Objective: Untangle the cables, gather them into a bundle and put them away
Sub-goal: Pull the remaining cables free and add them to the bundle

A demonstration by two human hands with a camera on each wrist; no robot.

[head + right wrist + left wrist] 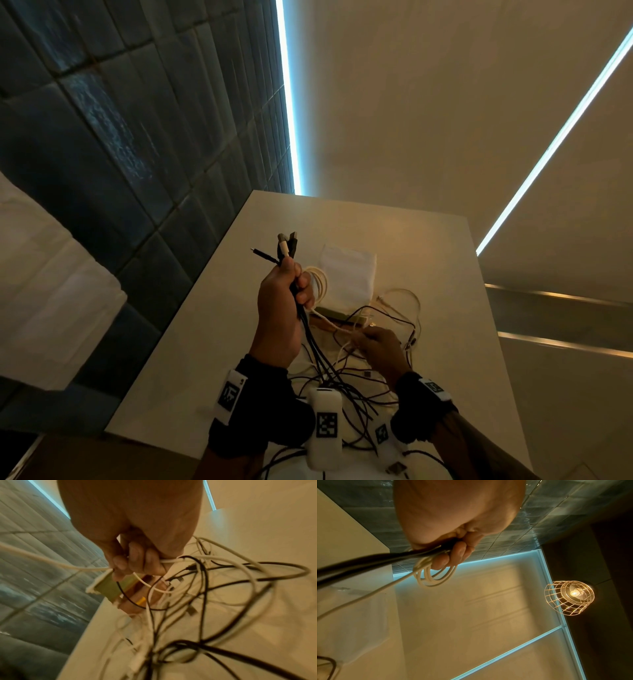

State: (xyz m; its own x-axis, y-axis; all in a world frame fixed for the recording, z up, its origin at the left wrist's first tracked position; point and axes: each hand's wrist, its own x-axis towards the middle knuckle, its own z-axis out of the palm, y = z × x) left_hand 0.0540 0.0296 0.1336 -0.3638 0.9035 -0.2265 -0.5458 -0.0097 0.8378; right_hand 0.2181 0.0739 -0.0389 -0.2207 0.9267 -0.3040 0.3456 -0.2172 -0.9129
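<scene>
The left hand [279, 308] is fisted round a bunch of black and white cables [287, 250], plug ends up, above the pale tabletop [212, 325]. The right hand [378, 346] pinches one thin white cable [51, 562] over the tangle. A white cloth pouch [347, 274] lies flat behind. Only the left wrist view shows a wire-cage lamp [569, 597].

black cables [329, 370], white cable [320, 282]
</scene>
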